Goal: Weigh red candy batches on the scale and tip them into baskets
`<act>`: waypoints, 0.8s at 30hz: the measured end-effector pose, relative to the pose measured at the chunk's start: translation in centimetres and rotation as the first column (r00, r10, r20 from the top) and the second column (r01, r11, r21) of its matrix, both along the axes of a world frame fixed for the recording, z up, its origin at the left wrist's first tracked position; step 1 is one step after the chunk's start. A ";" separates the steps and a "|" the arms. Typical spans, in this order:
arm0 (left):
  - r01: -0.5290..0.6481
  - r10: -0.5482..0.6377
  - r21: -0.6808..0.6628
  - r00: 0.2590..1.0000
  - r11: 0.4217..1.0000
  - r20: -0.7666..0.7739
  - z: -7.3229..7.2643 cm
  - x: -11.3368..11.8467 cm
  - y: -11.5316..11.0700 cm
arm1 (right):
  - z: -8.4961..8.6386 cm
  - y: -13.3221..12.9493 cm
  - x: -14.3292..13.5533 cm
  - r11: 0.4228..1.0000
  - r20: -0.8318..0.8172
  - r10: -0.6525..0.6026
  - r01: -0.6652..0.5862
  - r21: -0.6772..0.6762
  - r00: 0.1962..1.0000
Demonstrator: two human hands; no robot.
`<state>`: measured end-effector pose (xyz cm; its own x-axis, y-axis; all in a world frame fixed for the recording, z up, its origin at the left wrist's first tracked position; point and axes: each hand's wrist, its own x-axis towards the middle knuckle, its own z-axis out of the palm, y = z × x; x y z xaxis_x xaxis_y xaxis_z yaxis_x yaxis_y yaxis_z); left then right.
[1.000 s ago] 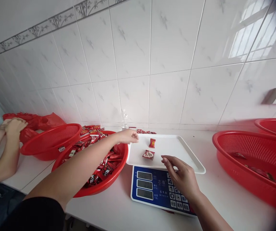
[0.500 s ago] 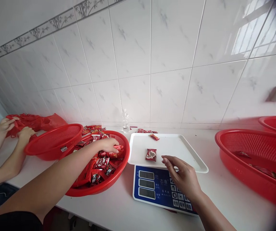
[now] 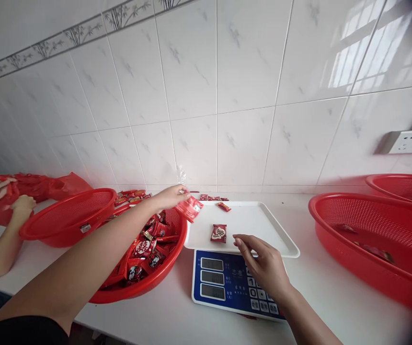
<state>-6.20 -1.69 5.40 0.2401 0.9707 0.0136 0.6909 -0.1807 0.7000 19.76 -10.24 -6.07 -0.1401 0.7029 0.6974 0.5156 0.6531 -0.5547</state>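
My left hand (image 3: pixel 172 197) pinches a shiny red snack packet (image 3: pixel 190 208) by its edge, above the left rim of the white weighing tray (image 3: pixel 252 223). Below that forearm stands a red plastic basket (image 3: pixel 163 266) filled with red-wrapped snack packets (image 3: pixel 143 249). A dark red square packet (image 3: pixel 219 233) and a small red packet (image 3: pixel 224 206) lie apart on the tray. My right hand (image 3: pixel 263 263) hovers over the keypad of the blue scale (image 3: pixel 227 282), thumb and fingertips drawn together near the tray's front edge, with nothing visible in them.
A red basket (image 3: pixel 65 215) sits at left, beside another person's hands (image 3: pixel 22 206) on red bags (image 3: pixel 71 184). At right stand a large red basket (image 3: pixel 357 254) holding a few packets and another basket (image 3: pixel 403 182). A clear bottle (image 3: pixel 181 175) is near the wall.
My left hand has risen out of the filled basket and moved right to the tray's edge, carrying a red packet. My right hand stays over the scale. The view has shifted slightly.
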 end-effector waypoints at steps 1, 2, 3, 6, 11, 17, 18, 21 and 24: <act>0.026 -0.026 -0.013 1.000 1.000 -0.007 -0.6 1.0 0.1 | 0.0 0.0 0.0 1.000 -0.001 0.001 -0.001 0.000 1.000; 0.063 -0.064 -0.015 0.997 0.998 -0.045 -1.3 2.0 0.1 | 0.0 0.0 0.1 1.000 -0.002 0.001 -0.001 0.001 1.000; 0.118 -0.119 -0.015 0.988 0.993 -0.102 -2.0 3.1 0.1 | 0.0 0.0 0.1 1.000 -0.004 -0.001 0.001 0.003 1.000; 0.290 -0.303 -0.090 0.903 0.953 -0.303 -4.5 6.1 0.0 | 0.1 0.1 0.3 1.000 -0.010 -0.006 0.006 0.003 1.000; 0.311 -0.310 -0.080 0.820 0.947 -0.482 -7.6 10.0 1.3 | 0.2 0.4 0.7 1.000 -0.032 -0.029 0.029 -0.004 0.999; 0.250 -0.235 -0.033 0.846 0.968 -0.479 -7.7 12.8 3.9 | 0.6 0.7 0.9 0.998 -0.075 -0.047 0.044 -0.049 0.996; 0.258 -0.244 -0.042 0.835 0.965 -0.492 -7.7 13.2 4.0 | 0.6 0.7 1.0 0.998 -0.076 -0.051 0.048 -0.049 0.996; 0.269 -0.216 0.037 0.844 0.962 -0.491 -8.0 13.8 3.7 | 0.6 0.8 1.1 0.997 -0.063 -0.072 0.069 -0.041 0.995; 0.310 -0.241 0.111 0.880 0.944 -0.410 -8.1 13.6 2.8 | 0.3 1.1 1.2 0.992 -0.010 -0.121 0.121 -0.028 0.993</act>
<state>7.36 1.15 -2.69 0.5170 0.8557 0.0217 0.8040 -0.4942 0.3307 21.00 -9.17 -5.77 -0.0449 0.7328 0.6790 0.5831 0.5711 -0.5778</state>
